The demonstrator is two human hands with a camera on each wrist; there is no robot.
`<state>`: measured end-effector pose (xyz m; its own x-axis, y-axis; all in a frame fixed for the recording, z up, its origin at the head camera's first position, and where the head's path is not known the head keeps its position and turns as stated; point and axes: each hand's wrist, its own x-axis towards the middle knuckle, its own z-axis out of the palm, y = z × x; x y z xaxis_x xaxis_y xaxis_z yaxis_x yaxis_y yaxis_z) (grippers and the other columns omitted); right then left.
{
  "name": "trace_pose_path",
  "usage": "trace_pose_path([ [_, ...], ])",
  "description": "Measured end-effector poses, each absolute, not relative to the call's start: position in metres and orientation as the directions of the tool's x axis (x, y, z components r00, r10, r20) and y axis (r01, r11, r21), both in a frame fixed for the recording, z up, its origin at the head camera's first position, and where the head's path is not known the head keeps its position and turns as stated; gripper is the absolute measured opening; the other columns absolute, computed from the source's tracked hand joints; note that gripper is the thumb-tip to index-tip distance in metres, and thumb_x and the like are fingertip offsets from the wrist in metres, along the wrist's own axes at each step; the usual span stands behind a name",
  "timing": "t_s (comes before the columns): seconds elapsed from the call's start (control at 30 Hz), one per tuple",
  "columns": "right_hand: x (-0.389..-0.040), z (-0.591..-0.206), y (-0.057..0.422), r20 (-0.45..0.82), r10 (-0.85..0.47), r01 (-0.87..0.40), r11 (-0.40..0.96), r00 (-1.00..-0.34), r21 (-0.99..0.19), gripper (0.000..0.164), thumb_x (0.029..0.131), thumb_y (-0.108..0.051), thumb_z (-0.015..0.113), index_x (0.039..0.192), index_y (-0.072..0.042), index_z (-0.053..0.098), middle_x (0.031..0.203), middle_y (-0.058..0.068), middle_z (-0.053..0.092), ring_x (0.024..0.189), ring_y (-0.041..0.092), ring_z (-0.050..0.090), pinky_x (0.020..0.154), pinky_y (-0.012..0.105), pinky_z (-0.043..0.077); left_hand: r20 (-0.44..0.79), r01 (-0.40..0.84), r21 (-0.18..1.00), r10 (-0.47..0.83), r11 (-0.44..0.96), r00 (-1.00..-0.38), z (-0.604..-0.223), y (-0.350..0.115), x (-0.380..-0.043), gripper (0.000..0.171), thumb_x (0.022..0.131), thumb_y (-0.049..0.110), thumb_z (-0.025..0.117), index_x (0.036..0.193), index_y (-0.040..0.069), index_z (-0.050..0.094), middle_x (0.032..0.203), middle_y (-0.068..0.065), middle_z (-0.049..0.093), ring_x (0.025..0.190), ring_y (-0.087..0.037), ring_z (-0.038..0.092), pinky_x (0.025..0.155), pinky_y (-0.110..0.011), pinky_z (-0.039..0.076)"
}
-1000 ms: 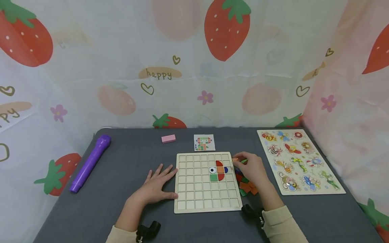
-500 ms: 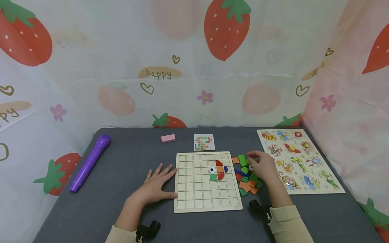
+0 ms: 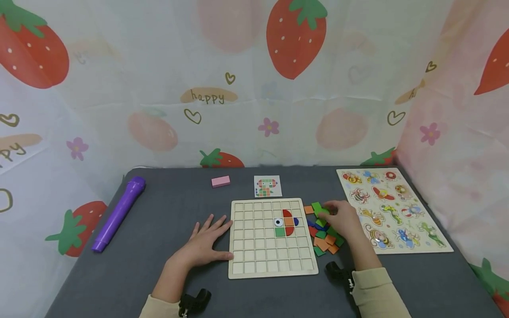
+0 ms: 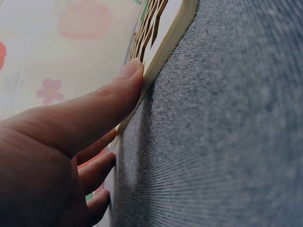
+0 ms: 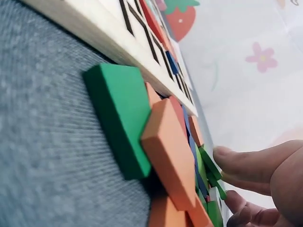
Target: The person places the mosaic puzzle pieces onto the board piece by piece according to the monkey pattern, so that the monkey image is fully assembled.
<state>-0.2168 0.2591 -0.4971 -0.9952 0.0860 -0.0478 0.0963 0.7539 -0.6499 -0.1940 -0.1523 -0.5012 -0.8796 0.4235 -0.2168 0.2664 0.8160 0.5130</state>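
My left hand (image 3: 207,243) rests with spread fingers at the left edge of a wooden grid board (image 3: 258,256); its thumb (image 4: 130,73) touches the rim. Set in the board are a round eye tile (image 3: 278,222), a green square (image 3: 280,232), an orange square (image 3: 288,221), red curved tiles (image 3: 286,213) and a blue half-round tile (image 3: 296,222). Right of the board, my right hand (image 3: 342,217) reaches over a heap of loose tiles (image 3: 322,242). Its thumb and fingers pinch a light green tile (image 5: 209,161) at the heap's far side, partly hidden by the hand.
A picture card (image 3: 267,186) showing a coloured tile pattern lies behind the board, with a pink block (image 3: 220,181) to its left. A purple microphone-shaped stick (image 3: 119,214) is at the far left. An insect puzzle board (image 3: 391,212) lies at the right.
My right hand goes from the heap's upper left edge to its right side, then slightly back left onto the light green tile, covering an eye tile. The left hand stays put.
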Motion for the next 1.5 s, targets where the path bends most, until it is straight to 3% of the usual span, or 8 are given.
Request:
trace_pose_path([
  [0.33,-0.217,-0.499,0.254,-0.063,0.113,0.127,0.769,-0.992,-0.626,0.037,0.09,-0.026,0.078,0.119,-0.004,0.071,0.113,0.018,0.06,0.098,0.031,0.055,0.08,0.044,0.049,-0.216,0.268,0.521,0.429,0.81,-0.877,-0.5,-0.152,-0.193,0.097,0.08,0.058,0.079,0.159,0.024,0.035,0.167,-0.006,0.026,0.157,-0.038,0.003,0.121,-0.067,-0.002],
  [0.7,-0.218,-0.496,0.256,-0.101,0.105,0.146,0.722,-0.989,-0.676,0.024,0.089,-0.023,0.079,0.097,-0.007,0.065,0.095,0.01,0.067,0.081,0.023,0.06,0.07,0.035,0.049,-0.212,0.265,0.526,0.426,0.808,-0.88,-0.501,-0.153,-0.193,0.097,0.08,0.057,0.079,0.159,0.024,0.035,0.167,-0.006,0.026,0.157,-0.038,0.003,0.121,-0.067,-0.003],
  [1.27,-0.214,-0.483,0.234,-0.026,0.009,0.026,0.684,-1.0,-0.729,0.022,0.096,-0.027,0.071,0.109,-0.01,0.076,0.095,0.007,0.074,0.083,0.021,0.062,0.068,0.032,0.048,-0.209,0.276,0.52,0.434,0.808,-0.877,-0.5,-0.153,-0.194,0.097,0.08,0.058,0.079,0.159,0.024,0.035,0.167,-0.006,0.025,0.157,-0.039,0.003,0.12,-0.068,-0.002],
  [1.5,-0.208,-0.485,0.213,-0.015,0.003,0.013,0.659,-1.0,-0.752,0.017,0.096,-0.024,0.071,0.106,-0.012,0.077,0.094,0.003,0.074,0.085,0.02,0.064,0.069,0.031,0.05,-0.212,0.277,0.514,0.434,0.812,-0.876,-0.499,-0.152,-0.193,0.096,0.08,0.057,0.079,0.159,0.024,0.035,0.168,-0.006,0.025,0.157,-0.039,0.003,0.121,-0.067,-0.002],
])
